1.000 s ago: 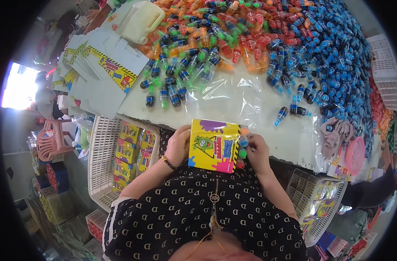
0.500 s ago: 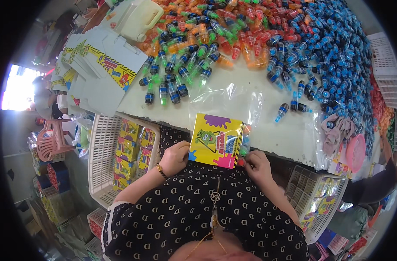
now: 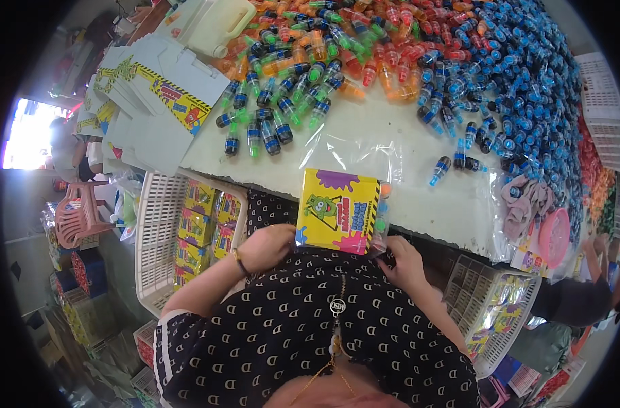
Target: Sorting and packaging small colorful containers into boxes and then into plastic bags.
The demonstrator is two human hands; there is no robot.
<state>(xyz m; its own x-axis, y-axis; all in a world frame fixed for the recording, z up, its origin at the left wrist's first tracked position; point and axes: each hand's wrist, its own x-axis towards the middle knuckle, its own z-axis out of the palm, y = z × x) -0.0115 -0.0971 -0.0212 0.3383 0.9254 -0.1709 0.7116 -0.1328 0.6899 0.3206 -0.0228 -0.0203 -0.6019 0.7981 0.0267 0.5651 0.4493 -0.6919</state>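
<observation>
A yellow printed box (image 3: 337, 212) with small colourful bottles along its right side sits inside a clear plastic bag (image 3: 354, 151). The bag's loose end spreads flat past the table's near edge. At the lower left corner my left hand (image 3: 272, 245) is closed, its fingertips partly hidden behind the box. My right hand (image 3: 404, 264) pinches the bag at the lower right corner, beside the bottles. The package is held between my body and the white table (image 3: 419, 204), overlapping its edge.
Small green, orange and red bottles (image 3: 310, 68) and a big heap of blue ones (image 3: 514, 81) cover the far table. Flat cardboard sheets (image 3: 147, 149) lie left, near a plastic jug (image 3: 215, 24). Crates of packed boxes stand at left (image 3: 153, 238) and right (image 3: 507, 326). A cloth (image 3: 529, 200) lies right.
The bagged box has risen slightly away from my body and tilted a little. Both hands moved with it, and the bag's loose end has shifted on the table.
</observation>
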